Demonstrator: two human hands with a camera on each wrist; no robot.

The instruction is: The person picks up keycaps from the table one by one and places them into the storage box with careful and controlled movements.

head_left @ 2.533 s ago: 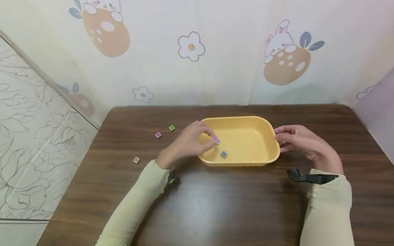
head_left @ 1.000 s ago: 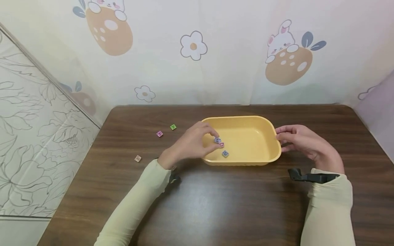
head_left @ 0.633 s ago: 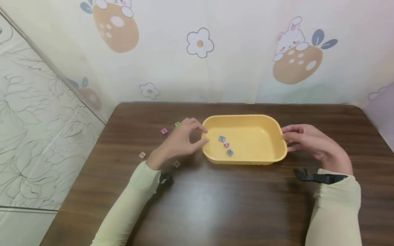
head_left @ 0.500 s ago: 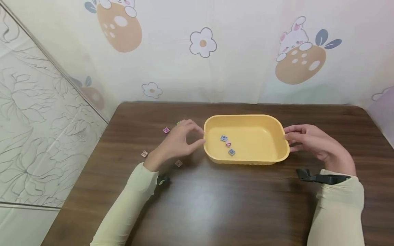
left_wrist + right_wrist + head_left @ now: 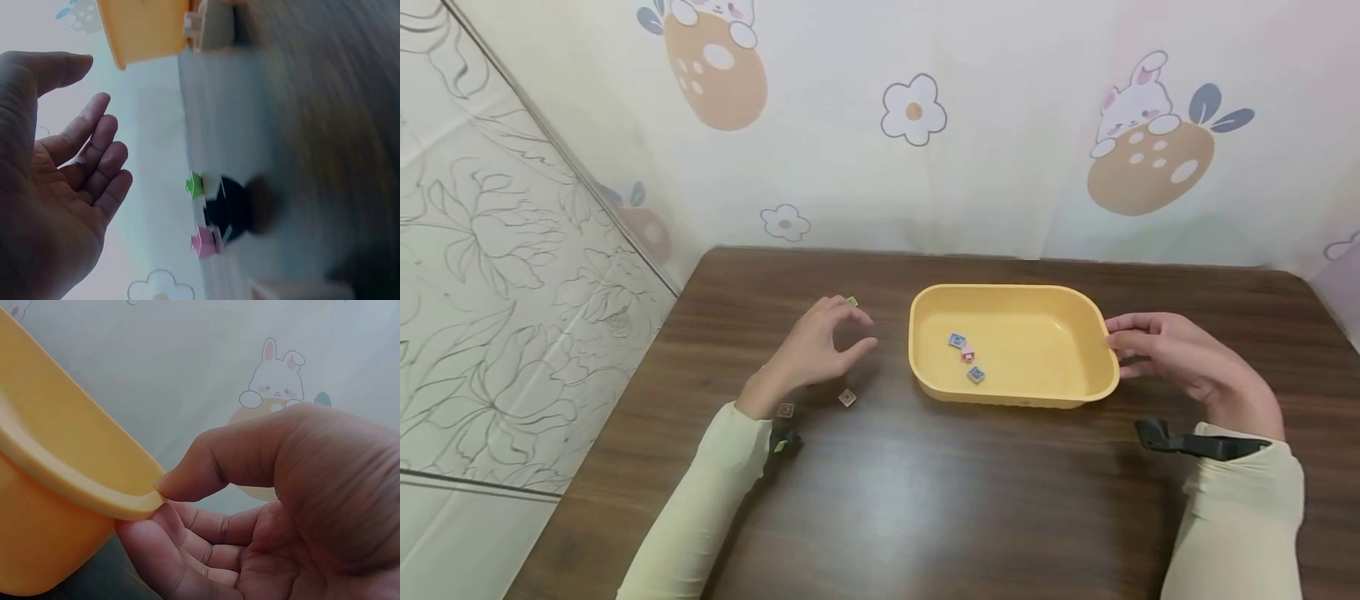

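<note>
At twelve o'clock in the head view rises a pale wall (image 5: pixel 1000 167) printed with rabbits and flowers, and below it spreads a dark brown tabletop (image 5: pixel 910 508). The yellow tray (image 5: pixel 1037 350) sits on it, slightly right of centre. At the tray's three o'clock, the right hand (image 5: pixel 1195 367) pinches the rim; the right wrist view shows the thumb above and fingers below it, where the head view hides much of the underside. At nine o'clock, well apart from the tray, the left hand (image 5: pixel 808 346) is empty, thumb and fingertips parted.

In the tray's nine o'clock half lie two blue-grey blocks (image 5: pixel 957 341) with a pink block (image 5: pixel 967 355) between them. Around the left hand, one tan block (image 5: pixel 847 397) lies at five o'clock and another tan piece (image 5: pixel 786 410) near seven. The left hand partly covers a green block (image 5: pixel 853 301) at one o'clock. The left wrist view also shows a magenta block (image 5: pixel 205 242) and an unclear black object (image 5: pixel 230 209), both concealed from the head view.
</note>
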